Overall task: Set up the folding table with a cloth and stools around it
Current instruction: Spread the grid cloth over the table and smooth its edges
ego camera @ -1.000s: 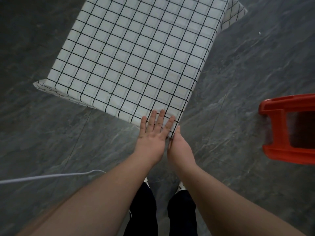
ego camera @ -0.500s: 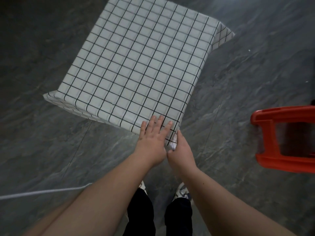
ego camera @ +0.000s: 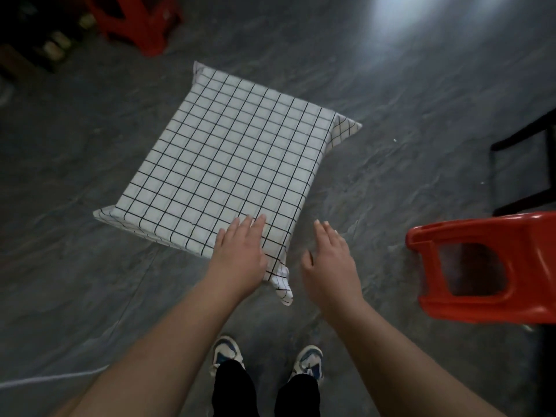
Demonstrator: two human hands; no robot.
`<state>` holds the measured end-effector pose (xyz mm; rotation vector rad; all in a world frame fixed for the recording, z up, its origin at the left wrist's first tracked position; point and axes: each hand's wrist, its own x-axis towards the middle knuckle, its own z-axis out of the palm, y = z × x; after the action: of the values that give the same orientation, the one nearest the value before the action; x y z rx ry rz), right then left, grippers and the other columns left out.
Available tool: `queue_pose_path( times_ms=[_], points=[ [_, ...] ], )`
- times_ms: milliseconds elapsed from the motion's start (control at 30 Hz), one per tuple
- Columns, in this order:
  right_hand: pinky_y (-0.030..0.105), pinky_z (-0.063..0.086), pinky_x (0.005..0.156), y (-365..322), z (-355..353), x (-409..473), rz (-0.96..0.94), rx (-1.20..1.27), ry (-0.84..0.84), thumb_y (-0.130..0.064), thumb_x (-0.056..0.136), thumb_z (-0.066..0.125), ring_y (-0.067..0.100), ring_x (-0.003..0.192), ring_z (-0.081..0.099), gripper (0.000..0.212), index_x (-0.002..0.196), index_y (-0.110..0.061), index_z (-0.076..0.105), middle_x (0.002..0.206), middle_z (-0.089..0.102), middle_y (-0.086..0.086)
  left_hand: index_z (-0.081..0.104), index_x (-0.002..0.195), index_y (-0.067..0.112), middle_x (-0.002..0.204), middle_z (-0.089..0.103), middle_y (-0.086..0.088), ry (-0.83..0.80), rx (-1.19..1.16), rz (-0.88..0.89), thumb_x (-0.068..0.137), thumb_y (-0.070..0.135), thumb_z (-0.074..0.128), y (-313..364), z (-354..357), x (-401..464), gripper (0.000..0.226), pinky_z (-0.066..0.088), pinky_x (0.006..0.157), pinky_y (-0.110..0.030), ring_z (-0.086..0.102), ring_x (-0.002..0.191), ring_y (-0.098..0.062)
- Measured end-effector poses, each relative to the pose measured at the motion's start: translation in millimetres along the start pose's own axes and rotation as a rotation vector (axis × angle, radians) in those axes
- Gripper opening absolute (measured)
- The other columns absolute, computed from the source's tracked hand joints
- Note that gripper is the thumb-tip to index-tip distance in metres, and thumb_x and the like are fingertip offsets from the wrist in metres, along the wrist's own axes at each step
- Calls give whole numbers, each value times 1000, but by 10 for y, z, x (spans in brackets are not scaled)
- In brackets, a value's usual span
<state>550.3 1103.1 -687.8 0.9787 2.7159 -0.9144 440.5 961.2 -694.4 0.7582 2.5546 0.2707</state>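
Now the checked cloth [ego camera: 228, 164] covers the desk. One left hand [ego camera: 240, 254] lies flat on its near corner to smooth it; the right hand [ego camera: 329, 266] hangs loose, holding nothing, beside a red stool [ego camera: 487, 266].

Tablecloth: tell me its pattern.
The tablecloth is white with a thin black grid of squares, clearest in the head view.

I see grey floor [ego camera: 421, 121] | checked-cloth table [ego camera: 228, 164] under left hand [ego camera: 237, 257] | red stool [ego camera: 487, 266] right of right hand [ego camera: 331, 266] | second red stool [ego camera: 138, 22] far beyond left hand
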Motion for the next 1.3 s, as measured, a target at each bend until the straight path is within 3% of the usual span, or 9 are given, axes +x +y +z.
queue_pose_path(
  times_ms=[300, 500, 633, 833, 933, 1167, 1300],
  points=[
    [25, 1, 118, -308, -1091, -920, -112, -36, -42, -32, 97, 47, 16, 151, 9, 68, 158, -22, 19, 165, 18, 0, 12, 157, 26, 163, 17, -2, 9, 5, 21, 98, 31, 39, 387, -884, -1086, 65, 8, 122, -42, 6, 151, -20],
    [23, -3, 115, -747, -1238, -1137, -169, -20, -90, -36, 98, 45, 14, 151, 5, 68, 158, -24, 15, 166, 13, -2, 15, 156, 26, 163, 18, -2, 70, -68, 2, 96, 26, 42, 411, -1408, -1327, 66, 8, 123, -40, 6, 151, -20],
    [27, 4, 117, -1102, -1174, -1107, -231, -17, -96, -38, 99, 44, 17, 152, 7, 68, 158, -25, 14, 166, 15, -3, 18, 156, 25, 162, 21, -2, 106, -54, -2, 95, 25, 42, 152, -1605, -1310, 66, 11, 122, -42, 8, 151, -21],
    [32, 9, 122, -1764, -655, -807, -276, -49, -83, -37, 100, 43, 17, 152, 7, 67, 158, -24, 14, 166, 15, -2, 20, 156, 24, 162, 23, -4, 133, -59, -27, 93, 22, 44, -725, -1723, -1050, 67, 16, 121, -43, 12, 150, -23],
    [29, 4, 119, -2206, -209, -626, -283, -98, -109, -37, 100, 42, 16, 152, 6, 67, 159, -24, 13, 166, 14, -2, 16, 156, 25, 163, 20, -4, 106, -65, -24, 92, 22, 43, -1320, -1737, -868, 70, 13, 122, -42, 9, 151, -23],
    [29, 4, 118, -3658, 717, -270, -191, -149, -135, -31, 96, 48, 18, 152, 9, 71, 158, -22, 14, 165, 17, -1, 15, 157, 24, 164, 16, -4, 67, -160, 14, 93, 20, 45, -3002, -2149, -462, 71, 8, 122, -38, 6, 151, -23],
    [36, 13, 123, -4325, 1181, 23, -134, -153, -130, -33, 98, 44, 19, 152, 11, 68, 158, -21, 15, 165, 18, 1, 11, 157, 25, 164, 14, -5, -22, -103, 6, 93, 22, 45, -3717, -2310, -223, 73, 12, 122, -41, 10, 150, -25]
  ],
)
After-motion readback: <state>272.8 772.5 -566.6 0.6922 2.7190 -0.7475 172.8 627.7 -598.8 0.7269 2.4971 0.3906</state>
